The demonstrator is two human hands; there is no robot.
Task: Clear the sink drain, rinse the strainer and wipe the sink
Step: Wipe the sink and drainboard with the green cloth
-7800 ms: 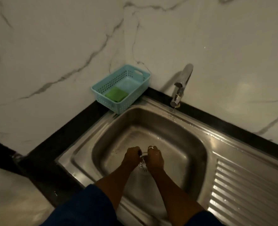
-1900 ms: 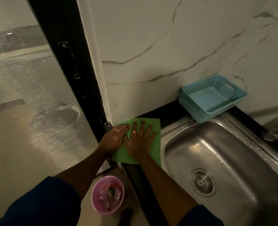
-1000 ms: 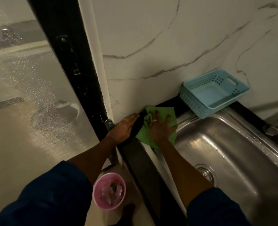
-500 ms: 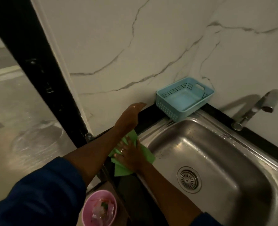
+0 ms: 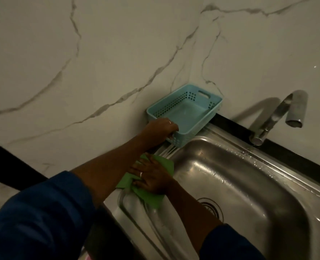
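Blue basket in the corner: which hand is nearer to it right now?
Left. The left hand grips the near end of the blue basket; the right hand is apart from it, pressing the green cloth on the sink rim.

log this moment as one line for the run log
step: wiping sink rim | left hand: gripping basket edge | right hand: pressing cloth flat on sink rim | drain: strainer seated

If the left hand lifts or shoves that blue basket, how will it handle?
The blue basket is perforated plastic and looks empty, so probably light and fairly stiff. It sits on the wet steel sink rim, so it may slide easily. The left hand grips its near wall.
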